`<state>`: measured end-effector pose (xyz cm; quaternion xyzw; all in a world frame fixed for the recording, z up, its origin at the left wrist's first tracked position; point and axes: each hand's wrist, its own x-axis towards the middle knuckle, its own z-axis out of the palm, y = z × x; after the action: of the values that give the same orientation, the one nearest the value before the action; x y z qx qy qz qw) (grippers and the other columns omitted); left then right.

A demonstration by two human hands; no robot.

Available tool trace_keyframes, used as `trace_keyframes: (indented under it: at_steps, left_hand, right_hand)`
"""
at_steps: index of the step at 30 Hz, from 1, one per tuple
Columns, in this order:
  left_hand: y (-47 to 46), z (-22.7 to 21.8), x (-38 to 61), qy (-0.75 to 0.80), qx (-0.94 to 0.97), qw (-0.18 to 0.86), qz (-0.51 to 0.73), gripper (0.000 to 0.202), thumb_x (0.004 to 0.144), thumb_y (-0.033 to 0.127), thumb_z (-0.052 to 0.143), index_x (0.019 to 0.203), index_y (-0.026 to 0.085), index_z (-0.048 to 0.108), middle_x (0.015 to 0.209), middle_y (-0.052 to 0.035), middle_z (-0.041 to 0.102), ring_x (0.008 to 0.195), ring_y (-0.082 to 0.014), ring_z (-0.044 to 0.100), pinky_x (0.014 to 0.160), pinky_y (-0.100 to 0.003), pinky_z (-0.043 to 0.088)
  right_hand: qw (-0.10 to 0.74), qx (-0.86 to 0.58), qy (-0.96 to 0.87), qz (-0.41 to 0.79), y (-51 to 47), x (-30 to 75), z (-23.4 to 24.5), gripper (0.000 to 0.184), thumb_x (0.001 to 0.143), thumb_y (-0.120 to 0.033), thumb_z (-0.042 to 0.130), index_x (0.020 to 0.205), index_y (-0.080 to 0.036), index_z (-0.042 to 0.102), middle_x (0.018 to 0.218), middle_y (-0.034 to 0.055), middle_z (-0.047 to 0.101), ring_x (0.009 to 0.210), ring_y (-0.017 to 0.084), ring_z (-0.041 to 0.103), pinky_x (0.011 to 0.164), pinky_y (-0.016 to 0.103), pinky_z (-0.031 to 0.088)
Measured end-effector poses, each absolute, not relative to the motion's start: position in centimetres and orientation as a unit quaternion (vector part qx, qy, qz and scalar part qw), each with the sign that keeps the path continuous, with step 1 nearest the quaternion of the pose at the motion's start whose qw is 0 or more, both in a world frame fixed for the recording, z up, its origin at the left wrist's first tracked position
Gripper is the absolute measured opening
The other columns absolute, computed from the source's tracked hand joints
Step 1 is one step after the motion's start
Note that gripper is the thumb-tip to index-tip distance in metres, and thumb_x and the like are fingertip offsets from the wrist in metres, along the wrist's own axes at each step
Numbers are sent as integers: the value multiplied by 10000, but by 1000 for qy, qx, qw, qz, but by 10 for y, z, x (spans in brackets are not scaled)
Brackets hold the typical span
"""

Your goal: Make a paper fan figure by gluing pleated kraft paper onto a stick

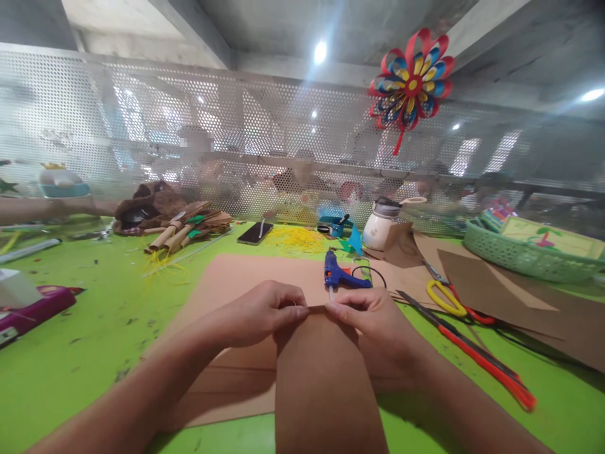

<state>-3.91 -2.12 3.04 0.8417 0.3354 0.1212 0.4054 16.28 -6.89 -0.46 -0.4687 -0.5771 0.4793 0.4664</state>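
A brown paper strip runs from the bottom of the view up to my hands. My left hand pinches its far edge on the left, fingers closed. My right hand pinches the same edge on the right. Under the strip lies a larger brown card sheet on the green table. A blue glue gun rests just beyond my right hand.
Yellow-handled scissors and long red-handled scissors lie to the right on more brown paper. A green basket, white jug, phone, yellow shreds, paper rolls and a perforated screen stand behind.
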Motion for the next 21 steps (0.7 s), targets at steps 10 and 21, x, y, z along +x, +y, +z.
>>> trace_keyframes:
  at_steps: [10, 21]
  left_hand:
    - [-13, 32, -49, 355, 836, 390, 154, 342, 832, 442, 526, 649, 154, 541, 581, 26, 540, 560, -108, 486, 533, -211, 358]
    - [-7, 31, -54, 344, 813, 457, 110, 309, 855, 443, 516, 761, 156, 583, 584, 42, 534, 466, -79, 509, 490, -194, 394]
  right_hand:
    - [439, -428, -631, 475, -65, 175, -5, 329, 826, -436, 602, 695, -144, 679, 594, -10, 514, 566, 115, 448, 542, 249, 363]
    - [475, -454, -611, 441, -56, 178, -12, 296, 810, -408, 631, 685, -141, 653, 542, -30, 504, 509, 96, 434, 511, 241, 334]
